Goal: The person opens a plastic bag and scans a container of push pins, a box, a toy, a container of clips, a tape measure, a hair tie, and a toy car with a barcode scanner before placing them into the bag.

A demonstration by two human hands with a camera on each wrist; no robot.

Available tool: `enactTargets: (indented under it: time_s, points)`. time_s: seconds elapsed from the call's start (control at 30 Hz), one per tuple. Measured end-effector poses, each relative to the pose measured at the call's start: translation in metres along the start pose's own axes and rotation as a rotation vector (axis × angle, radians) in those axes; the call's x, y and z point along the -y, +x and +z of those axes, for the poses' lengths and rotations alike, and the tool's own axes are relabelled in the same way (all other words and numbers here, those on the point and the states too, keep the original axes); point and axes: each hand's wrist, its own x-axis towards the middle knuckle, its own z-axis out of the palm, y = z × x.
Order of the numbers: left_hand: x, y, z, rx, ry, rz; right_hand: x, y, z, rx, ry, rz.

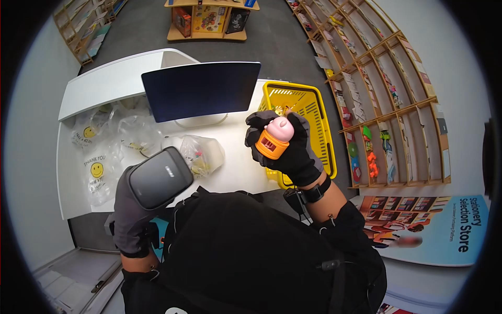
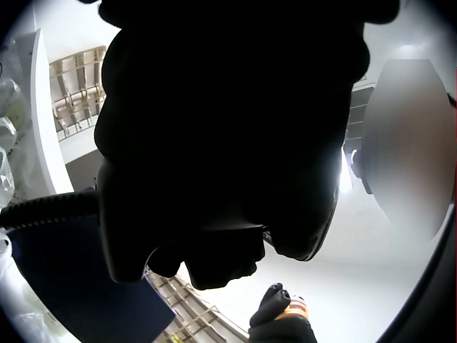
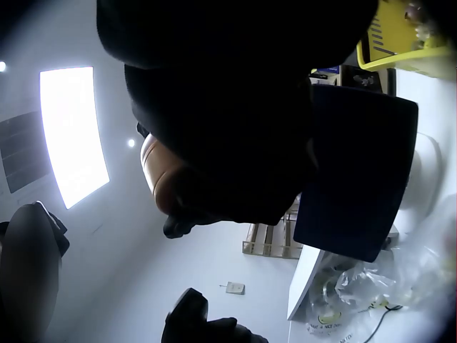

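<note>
Black clothing [image 1: 261,246] fills the bottom of the head view. A grey device [image 1: 161,178] covers much of the gloved left hand [image 1: 132,198]; its fingers are hidden, so its grip cannot be told. The gloved right hand [image 1: 295,149] grips a pink-and-orange toy [image 1: 276,137], blocking part of the yellow basket [image 1: 331,152]. Beyond the plastic bags [image 1: 95,183], a dark monitor [image 1: 201,91] hides some desk [image 1: 240,172]; wall shelves [image 1: 402,110] curve away.

From the head we look down at the table [image 1: 238,149]; from each wrist, upward past close hands [image 2: 228,128]. All share the monitor [image 1: 201,91].
</note>
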Motion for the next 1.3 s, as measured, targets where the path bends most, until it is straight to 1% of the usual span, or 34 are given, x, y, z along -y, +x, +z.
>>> enactTargets:
  time_s: [0.03, 0.07, 0.13, 0.17, 0.23, 0.27, 0.33, 0.37, 0.47, 0.5, 0.6, 0.77, 0.87, 0.9, 1.03, 1.13, 1.17, 1.27, 1.3]
  points:
    - [-0.008, -0.001, -0.001, -0.002, 0.012, -0.017, 0.0, 0.001, 0.003, 0.047, -0.059, 0.005]
    - [-0.019, 0.0, -0.001, -0.058, -0.089, -0.05, -0.001, 0.003, 0.007, 0.095, -0.12, 0.008]
    - [-0.042, 0.009, 0.0, -0.174, -0.293, -0.105, -0.004, 0.006, 0.019, 0.107, -0.122, 0.022]
    - [-0.048, 0.016, -0.004, -0.178, -0.286, -0.115, -0.006, 0.007, 0.025, 0.106, -0.129, 0.026]
    - [-0.058, 0.034, -0.012, 0.145, -0.4, 0.024, -0.007, 0.008, 0.035, 0.111, -0.131, 0.037]
    - [-0.062, 0.04, -0.01, 0.144, -0.395, 0.015, -0.007, 0.009, 0.039, 0.119, -0.179, 0.071]
    - [-0.071, 0.049, -0.007, 0.246, -0.448, 0.24, -0.01, 0.014, 0.046, 0.139, -0.272, 0.138]
    - [-0.073, 0.05, -0.007, 0.245, -0.441, 0.23, -0.012, 0.017, 0.048, 0.148, -0.265, 0.143]
    - [-0.079, 0.05, -0.009, 0.432, -0.408, 0.201, -0.016, 0.021, 0.051, 0.162, -0.282, 0.174]
    - [-0.079, 0.05, -0.009, 0.429, -0.406, 0.197, -0.017, 0.022, 0.053, 0.166, -0.281, 0.177]
    - [-0.079, 0.051, -0.005, 0.328, -0.401, 0.247, -0.018, 0.023, 0.056, 0.107, -0.283, 0.183]
    - [-0.082, 0.052, -0.003, 0.342, -0.396, 0.213, -0.026, 0.025, 0.06, 0.128, -0.194, 0.268]
    - [-0.079, 0.051, 0.004, 0.294, -0.404, 0.202, -0.026, 0.021, 0.08, -0.121, -0.138, 0.293]
    - [-0.08, 0.052, 0.005, 0.295, -0.404, 0.202, -0.026, 0.022, 0.078, -0.122, -0.137, 0.293]
    - [-0.08, 0.054, 0.004, 0.354, -0.338, 0.226, -0.037, 0.024, 0.061, -0.07, -0.106, 0.301]
    - [-0.078, 0.051, 0.011, 0.277, -0.447, 0.293, -0.038, 0.021, 0.043, 0.12, 0.128, 0.383]
    - [-0.077, 0.051, 0.011, 0.276, -0.448, 0.292, -0.037, 0.021, 0.035, 0.12, 0.127, 0.384]
    - [-0.074, 0.049, 0.005, 0.273, -0.615, 0.187, -0.031, 0.025, 0.019, 0.208, 0.074, 0.232]
    - [-0.074, 0.048, 0.004, 0.275, -0.617, 0.189, -0.029, 0.024, 0.017, 0.205, 0.074, 0.23]
